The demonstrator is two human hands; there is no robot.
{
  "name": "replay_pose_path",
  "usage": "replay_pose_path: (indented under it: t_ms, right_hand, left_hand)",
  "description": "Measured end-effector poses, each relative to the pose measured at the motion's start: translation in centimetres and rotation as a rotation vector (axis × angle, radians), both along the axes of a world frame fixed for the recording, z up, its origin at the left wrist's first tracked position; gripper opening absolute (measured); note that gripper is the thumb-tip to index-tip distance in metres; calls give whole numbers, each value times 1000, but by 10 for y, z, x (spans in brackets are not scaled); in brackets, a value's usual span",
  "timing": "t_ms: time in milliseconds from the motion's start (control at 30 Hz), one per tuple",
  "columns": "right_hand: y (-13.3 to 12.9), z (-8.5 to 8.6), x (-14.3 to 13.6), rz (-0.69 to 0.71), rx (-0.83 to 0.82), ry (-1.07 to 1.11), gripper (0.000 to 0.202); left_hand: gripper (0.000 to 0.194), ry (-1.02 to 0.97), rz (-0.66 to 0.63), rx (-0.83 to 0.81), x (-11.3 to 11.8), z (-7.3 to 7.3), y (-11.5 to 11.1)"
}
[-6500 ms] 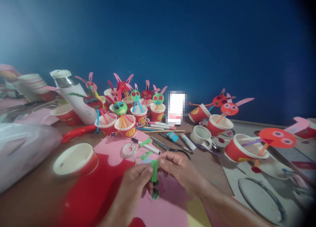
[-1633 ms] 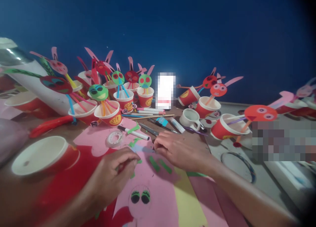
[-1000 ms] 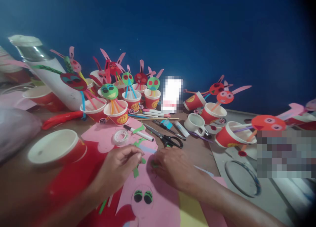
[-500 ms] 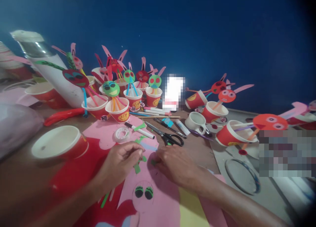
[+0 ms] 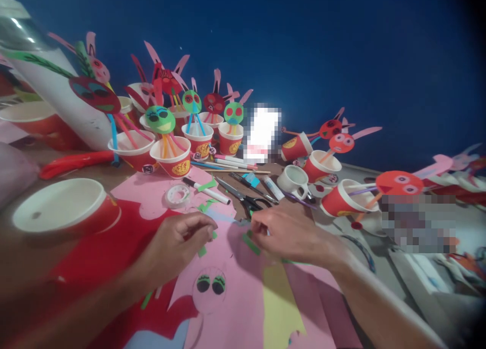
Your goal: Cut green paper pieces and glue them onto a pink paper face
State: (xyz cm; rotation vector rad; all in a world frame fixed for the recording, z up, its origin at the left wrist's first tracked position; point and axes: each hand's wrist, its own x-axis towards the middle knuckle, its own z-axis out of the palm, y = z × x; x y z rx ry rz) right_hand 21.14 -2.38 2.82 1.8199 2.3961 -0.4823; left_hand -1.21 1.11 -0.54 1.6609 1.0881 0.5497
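Note:
My left hand [image 5: 186, 237] is closed in a pinch over the pink paper [image 5: 243, 298]; what its fingertips hold, if anything, is too small to make out. Green paper scraps [image 5: 202, 251] lie just under that hand. To the right, my right hand [image 5: 283, 232] has its fingers curled around a green paper strip [image 5: 251, 243], whose end shows below the fingertips. Nearer me, a pink paper face [image 5: 209, 291] carries two black eyes with green lids. Just beyond the hands are black-handled scissors [image 5: 252, 202], a tape roll [image 5: 178, 196] and a white marker [image 5: 208, 191].
Red paper cups [image 5: 171, 159] with paper-faced puppets stand along the blue wall. A large cup [image 5: 61, 207] lies tilted at left on red paper [image 5: 98, 258]. A white mug [image 5: 293, 181], glue stick [image 5: 274, 188] and pens sit in the middle; yellow paper [image 5: 279, 301] lies at right.
The view has turned slightly to the right. My right hand has moved right, away from the left hand, and more of the green strip shows beneath its fingers. My left hand keeps its pinch.

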Motion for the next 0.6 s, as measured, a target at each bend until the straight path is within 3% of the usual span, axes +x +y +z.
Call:
replay_pose_path:
  t_ms: [167, 600]
  right_hand:
    - [-3, -10, -14, 54, 8, -107, 20]
    - [1, -2, -19, 65, 38, -75, 17]
  left_hand:
    - [16, -2, -11, -9, -1, 2, 0]
    - [15, -20, 2, -26, -1, -1, 0]
